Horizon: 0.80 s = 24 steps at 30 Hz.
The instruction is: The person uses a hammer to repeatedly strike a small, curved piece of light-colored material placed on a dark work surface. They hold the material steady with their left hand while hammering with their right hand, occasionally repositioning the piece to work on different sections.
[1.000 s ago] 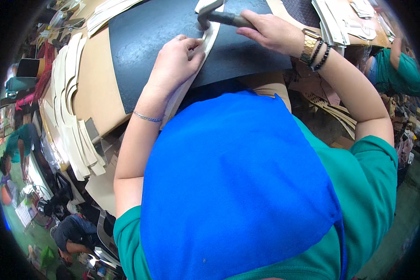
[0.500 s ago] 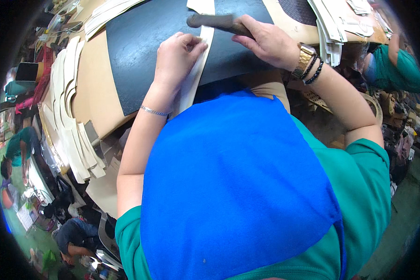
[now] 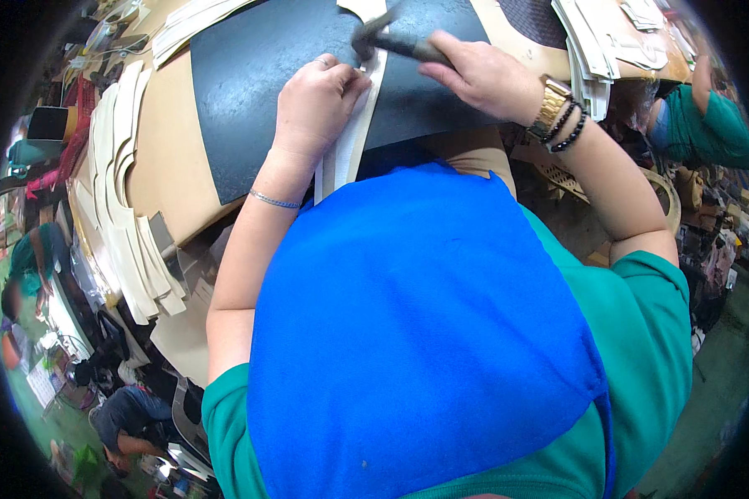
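Observation:
A long, pale strip (image 3: 346, 155), seemingly leather-like, lies across a black mat (image 3: 245, 91) and runs down toward my body. My left hand (image 3: 314, 104) is closed in a pinch at the strip's left edge, its fingertips folding that edge. In my right hand (image 3: 498, 81) is a hammer (image 3: 406, 46), gripped by its dark handle. The hammer's head is just above my left fingertips, over the strip; motion blurs it, so I cannot tell whether it touches.
Pale cut pieces lie fanned in a stack (image 3: 123, 187) along the left of the tan table (image 3: 165, 141). Another stack (image 3: 587, 46) hangs over the table's right edge, and more strips (image 3: 198, 23) lie at the back left. A person in green (image 3: 709, 121) is at the far right.
The hammer's head has swung down and right, closer to my left fingertips. My left hand keeps its pinch at nearly the same spot on the strip.

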Each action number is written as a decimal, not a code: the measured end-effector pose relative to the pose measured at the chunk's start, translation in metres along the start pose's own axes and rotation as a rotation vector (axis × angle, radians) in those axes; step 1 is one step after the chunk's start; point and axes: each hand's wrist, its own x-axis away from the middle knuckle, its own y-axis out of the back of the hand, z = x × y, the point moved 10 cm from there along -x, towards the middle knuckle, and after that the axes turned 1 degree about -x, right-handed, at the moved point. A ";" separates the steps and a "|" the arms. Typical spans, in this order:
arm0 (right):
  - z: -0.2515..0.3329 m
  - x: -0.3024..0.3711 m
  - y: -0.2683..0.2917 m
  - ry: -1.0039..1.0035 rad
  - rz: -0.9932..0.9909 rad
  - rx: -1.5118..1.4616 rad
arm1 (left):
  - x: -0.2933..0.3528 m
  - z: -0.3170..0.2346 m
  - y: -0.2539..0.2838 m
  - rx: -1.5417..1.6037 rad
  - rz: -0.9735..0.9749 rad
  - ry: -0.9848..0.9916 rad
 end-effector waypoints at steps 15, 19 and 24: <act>-0.009 0.002 -0.007 -0.080 0.140 0.037 | -0.002 0.031 -0.008 0.237 0.284 0.166; 0.014 0.005 0.003 0.012 -0.010 -0.165 | -0.001 0.011 0.000 0.119 0.179 -0.044; 0.016 0.007 0.000 -0.015 0.051 0.023 | 0.005 -0.009 0.010 -0.048 0.042 -0.216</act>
